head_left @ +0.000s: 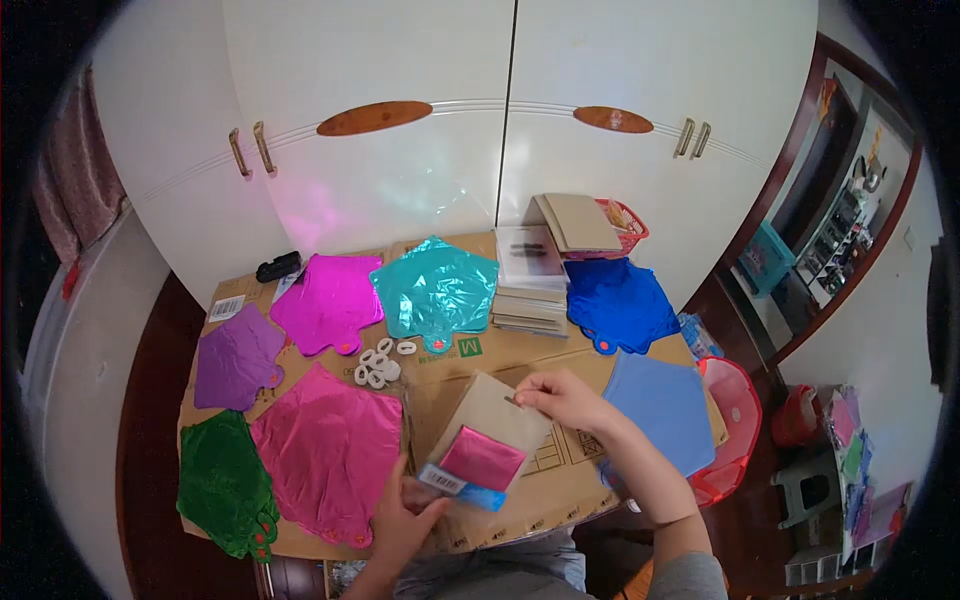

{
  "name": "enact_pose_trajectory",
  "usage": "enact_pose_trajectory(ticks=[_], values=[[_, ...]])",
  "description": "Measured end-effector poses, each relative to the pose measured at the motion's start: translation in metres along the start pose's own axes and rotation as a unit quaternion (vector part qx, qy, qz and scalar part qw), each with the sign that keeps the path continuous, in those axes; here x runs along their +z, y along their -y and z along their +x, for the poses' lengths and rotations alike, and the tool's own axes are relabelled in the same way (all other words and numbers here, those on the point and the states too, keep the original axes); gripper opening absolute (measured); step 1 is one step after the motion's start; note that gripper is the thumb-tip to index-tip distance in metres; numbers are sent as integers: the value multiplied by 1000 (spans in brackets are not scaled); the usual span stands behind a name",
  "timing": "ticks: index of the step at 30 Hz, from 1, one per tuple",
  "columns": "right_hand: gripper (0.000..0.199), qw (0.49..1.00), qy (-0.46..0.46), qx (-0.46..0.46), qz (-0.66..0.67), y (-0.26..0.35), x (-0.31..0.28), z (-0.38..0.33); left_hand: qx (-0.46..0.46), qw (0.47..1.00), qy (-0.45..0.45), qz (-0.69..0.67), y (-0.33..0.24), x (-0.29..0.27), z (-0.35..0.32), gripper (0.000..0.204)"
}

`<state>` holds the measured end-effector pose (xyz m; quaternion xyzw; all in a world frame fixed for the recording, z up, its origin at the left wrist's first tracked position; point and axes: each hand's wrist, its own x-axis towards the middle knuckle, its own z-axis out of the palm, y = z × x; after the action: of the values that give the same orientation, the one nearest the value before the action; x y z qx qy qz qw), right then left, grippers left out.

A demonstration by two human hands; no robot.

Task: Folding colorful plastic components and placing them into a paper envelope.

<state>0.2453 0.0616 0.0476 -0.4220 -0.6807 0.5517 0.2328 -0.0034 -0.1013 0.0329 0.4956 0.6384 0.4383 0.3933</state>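
Observation:
Between my hands is a flat tan card package [462,420], tilted over the table. A folded pink foil piece [484,457] lies against its lower half, with a barcode label [441,479] and a blue strip [485,498] at the bottom edge. My right hand [562,400] pinches the package's upper right corner. My left hand [408,515] grips its lower left corner by the label, thumb near the edge. Beside my left hand lies a pink flat foil balloon [328,450]. Under my right forearm is a light blue one [660,415].
Flat foil balloons in green [222,480], purple [238,358], magenta [330,303], teal [437,290] and blue [622,300] ring the cardboard-covered table. Several white ribbon rings [378,365] lie mid-left. Behind stand stacked tan cards [530,310], a red basket [632,230] and white cabinets [400,60].

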Motion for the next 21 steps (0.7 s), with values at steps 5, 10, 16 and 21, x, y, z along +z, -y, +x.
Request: enact_pose_trajectory(ticks=[5,10,16,21], values=[[14,975,-45,-90,-200,-12,-5,41,393,829,22,398,-6,-2,13,48],[16,936,-79,-159,-303,-24,15,75,518,724,102,444,10,10,45,32],[18,857,-231,-267,-374,-22,2,66,530,696,96,475,18,17,50,28],[12,835,-287,-160,-441,-32,-71,77,539,687,87,481,23,26,54,26]])
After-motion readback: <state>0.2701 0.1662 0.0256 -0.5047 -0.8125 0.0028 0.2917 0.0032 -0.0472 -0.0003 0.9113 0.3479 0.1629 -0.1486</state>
